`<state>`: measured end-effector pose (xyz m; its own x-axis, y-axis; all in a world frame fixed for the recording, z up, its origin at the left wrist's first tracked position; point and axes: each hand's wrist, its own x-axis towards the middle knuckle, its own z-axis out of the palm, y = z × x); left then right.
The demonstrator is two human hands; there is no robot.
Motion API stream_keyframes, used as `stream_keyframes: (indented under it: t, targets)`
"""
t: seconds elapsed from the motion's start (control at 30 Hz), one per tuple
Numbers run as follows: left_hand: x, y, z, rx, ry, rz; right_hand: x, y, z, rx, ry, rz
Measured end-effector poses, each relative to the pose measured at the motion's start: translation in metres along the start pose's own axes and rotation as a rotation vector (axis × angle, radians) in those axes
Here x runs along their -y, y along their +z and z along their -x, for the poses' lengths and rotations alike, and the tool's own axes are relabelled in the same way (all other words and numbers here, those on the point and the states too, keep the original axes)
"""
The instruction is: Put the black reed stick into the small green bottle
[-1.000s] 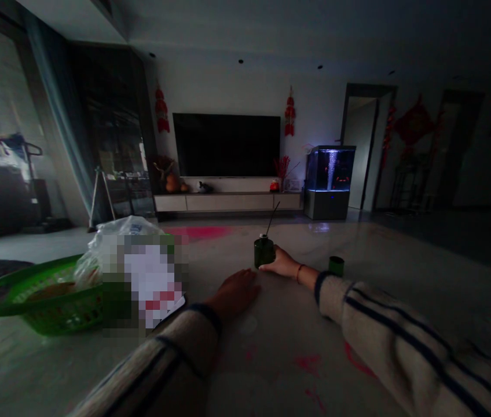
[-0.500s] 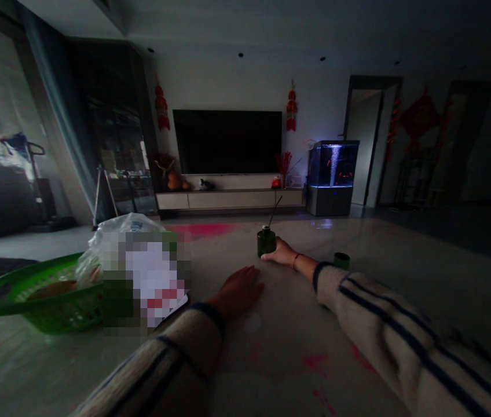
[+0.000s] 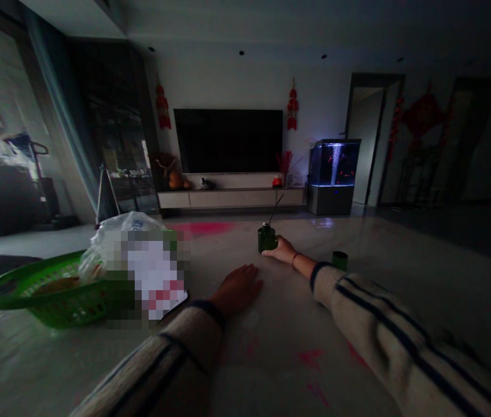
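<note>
"Glossy tabletop (image 3: 271, 330), dimly lit; green basket (image 3: 72, 315) at left. Where is the green bottle (image 3: 265, 240)?"

"Upright, beyond the left hand (image 3: 239, 289), grasped at its right side by the right hand (image 3: 283, 251); a dark stick (image 3: 277, 208) leans apparently from its neck."

"Change noted?"

"It is slightly farther out, the gap from the left hand wider than a second ago. Slid or lifted: cannot tell. Control rests with the right hand alone."

"And the left hand?"

"Palm down, grasping nothing visible."
</note>
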<state>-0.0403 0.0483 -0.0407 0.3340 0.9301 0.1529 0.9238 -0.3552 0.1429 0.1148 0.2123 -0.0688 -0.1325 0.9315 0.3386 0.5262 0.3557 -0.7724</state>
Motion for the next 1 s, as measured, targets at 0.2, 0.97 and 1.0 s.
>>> stream_keyframes:
  t: [0.2, 0.97, 1.0]
  targets:
    - [-0.002, -0.002, 0.0, 0.014, -0.007, -0.012, 0.01, -0.005, -0.004, 0.088, -0.035, -0.308]
    - [0.001, 0.002, 0.001, -0.011, 0.025, -0.009, 0.044, -0.054, -0.036, 0.486, 0.183, -0.055]
    - [0.001, 0.002, 0.001, -0.012, 0.023, -0.01, 0.042, -0.054, -0.037, 0.489, 0.192, -0.07]
